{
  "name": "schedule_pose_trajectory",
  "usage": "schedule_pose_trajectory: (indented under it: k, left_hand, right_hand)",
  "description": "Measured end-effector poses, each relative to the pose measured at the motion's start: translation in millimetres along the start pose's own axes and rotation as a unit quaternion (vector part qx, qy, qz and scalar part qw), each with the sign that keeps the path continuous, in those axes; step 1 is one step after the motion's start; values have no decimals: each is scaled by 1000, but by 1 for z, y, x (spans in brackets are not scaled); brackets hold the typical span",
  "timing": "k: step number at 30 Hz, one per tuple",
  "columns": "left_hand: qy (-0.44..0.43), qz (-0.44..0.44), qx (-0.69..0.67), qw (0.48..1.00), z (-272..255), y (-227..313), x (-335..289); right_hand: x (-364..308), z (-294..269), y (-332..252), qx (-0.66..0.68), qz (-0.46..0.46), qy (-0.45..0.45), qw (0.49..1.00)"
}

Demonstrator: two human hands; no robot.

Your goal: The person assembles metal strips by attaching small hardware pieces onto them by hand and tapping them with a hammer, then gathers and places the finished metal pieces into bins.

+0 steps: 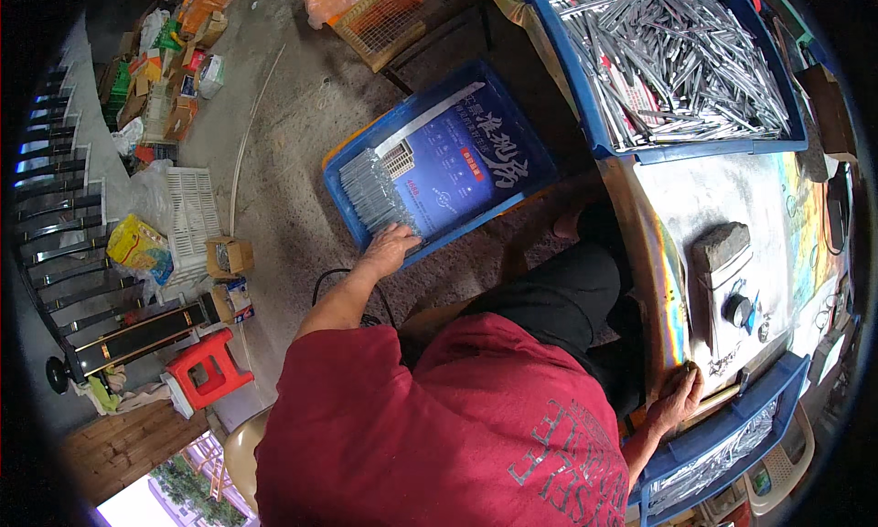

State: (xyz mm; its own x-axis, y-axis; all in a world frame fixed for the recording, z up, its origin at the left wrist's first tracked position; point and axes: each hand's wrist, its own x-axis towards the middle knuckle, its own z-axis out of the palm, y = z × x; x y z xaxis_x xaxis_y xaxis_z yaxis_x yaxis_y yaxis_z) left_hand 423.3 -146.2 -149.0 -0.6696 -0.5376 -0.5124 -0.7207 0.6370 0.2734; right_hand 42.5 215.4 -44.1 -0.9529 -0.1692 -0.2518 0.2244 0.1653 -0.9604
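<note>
My left hand [391, 247] reaches down to a blue tray [457, 243] on the left, its fingers stretched out over the near end of a row of thin silvery metal strips [369, 191]. A printed blue sheet [450, 172] lines the tray beside the strips. My right hand [679, 397] rests at the edge of the worktable [654, 193] on the right. Its fingers are drawn together at the tips; whatever they hold, if anything, is too small to make out. Ahead of it on the table stand a dark stone-like block [721, 245] and a round black knob [737, 310].
A large blue bin [599, 149] heaped with metal strips sits at the table's far end. Another blue bin [704, 440] of strips stands by my right forearm. On the left are a red stool [208, 370], a white plastic crate [192, 216] and a wire basket [393, 24].
</note>
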Motion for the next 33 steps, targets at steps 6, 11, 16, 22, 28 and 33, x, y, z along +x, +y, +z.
schedule_pose_trajectory:
  k: [6, 11, 16, 22, 28, 33]
  left_hand:
    - [5, 29, 38, 999, 1, 4, 4]
    - [-105, -14, 104, 989, -2, 17, 12]
    - [-35, 16, 124, 991, 3, 20, 13]
    - [-127, -16, 135, 982, -2, 14, 18]
    - [306, -32, -50, 950, -18, -1, 45]
    - [433, -40, -315, 843, -97, 56, 85]
  right_hand:
    - [0, -1, 1, 16, -12, -17, 1000]
    - [2, -8, 3, 40, -9, -84, 996]
    - [-1, -1, 3, 18, -30, -28, 999]
    - [-6, 16, -8, 9, -56, -24, 998]
    - [-6, 26, -18, 19, -70, -27, 997]
    - [-1, 13, -6, 8, -74, -60, 995]
